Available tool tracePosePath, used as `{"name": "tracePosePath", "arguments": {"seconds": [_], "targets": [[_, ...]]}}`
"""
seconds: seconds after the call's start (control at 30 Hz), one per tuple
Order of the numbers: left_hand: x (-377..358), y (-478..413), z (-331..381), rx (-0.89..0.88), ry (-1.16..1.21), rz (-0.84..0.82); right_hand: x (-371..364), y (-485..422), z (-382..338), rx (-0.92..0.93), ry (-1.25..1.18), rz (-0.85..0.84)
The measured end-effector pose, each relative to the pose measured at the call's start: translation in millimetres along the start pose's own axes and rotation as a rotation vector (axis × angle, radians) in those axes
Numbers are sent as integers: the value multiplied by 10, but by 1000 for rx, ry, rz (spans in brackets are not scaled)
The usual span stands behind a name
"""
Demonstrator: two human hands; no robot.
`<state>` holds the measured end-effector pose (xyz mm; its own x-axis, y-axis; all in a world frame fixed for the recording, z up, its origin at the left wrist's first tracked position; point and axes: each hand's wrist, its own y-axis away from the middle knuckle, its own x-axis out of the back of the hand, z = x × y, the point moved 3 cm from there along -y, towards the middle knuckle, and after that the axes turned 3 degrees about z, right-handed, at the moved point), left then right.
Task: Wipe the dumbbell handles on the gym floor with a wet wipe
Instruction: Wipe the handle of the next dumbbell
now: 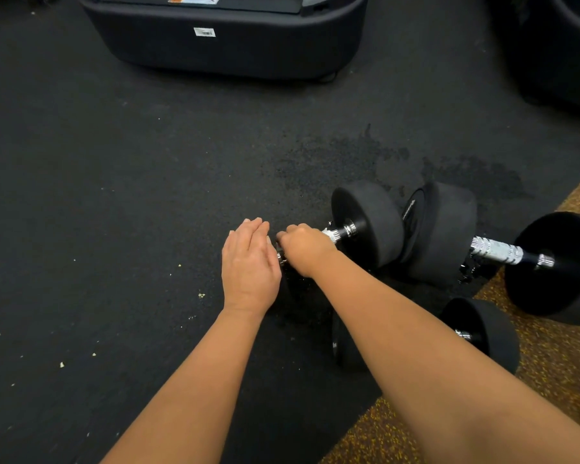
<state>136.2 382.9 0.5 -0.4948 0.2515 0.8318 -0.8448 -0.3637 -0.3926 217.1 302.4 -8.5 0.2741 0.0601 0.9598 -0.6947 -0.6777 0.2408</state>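
The nearest dumbbell [369, 222] lies on the black rubber floor, and its chrome handle runs left from the black round head. My right hand [303, 249] is shut around that handle. A bit of white [329, 234] shows at the hand's right edge; I cannot tell if it is the wet wipe or bare knurled metal. My left hand [250, 259] is flat with fingers straight and together, set against the handle's left end, whose head it hides. A second dumbbell [496, 252] lies to the right with its chrome handle bare. A third, smaller dumbbell [482, 333] sits partly under my right forearm.
The dark base of a gym machine [221, 45] stands at the back; another dark machine [563, 45] fills the top right corner. A darker damp-looking patch [349, 155] marks the floor behind the dumbbells. Yellow-speckled flooring [549, 363] begins at the right. Small pale crumbs dot the left floor.
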Motion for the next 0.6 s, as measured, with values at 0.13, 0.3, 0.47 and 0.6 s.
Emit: {"name": "tracePosePath", "arguments": {"seconds": [0.13, 0.3, 0.47, 0.6], "targets": [[-2, 2, 0, -8, 14, 21, 9, 16, 169, -79, 28, 10], [7, 8, 0, -12, 28, 34, 14, 29, 331, -183, 81, 4], [6, 19, 0, -3, 37, 22, 91, 21, 404, -241, 147, -143], [5, 29, 7, -9, 32, 22, 124, 11, 394, -249, 150, -223]]}}
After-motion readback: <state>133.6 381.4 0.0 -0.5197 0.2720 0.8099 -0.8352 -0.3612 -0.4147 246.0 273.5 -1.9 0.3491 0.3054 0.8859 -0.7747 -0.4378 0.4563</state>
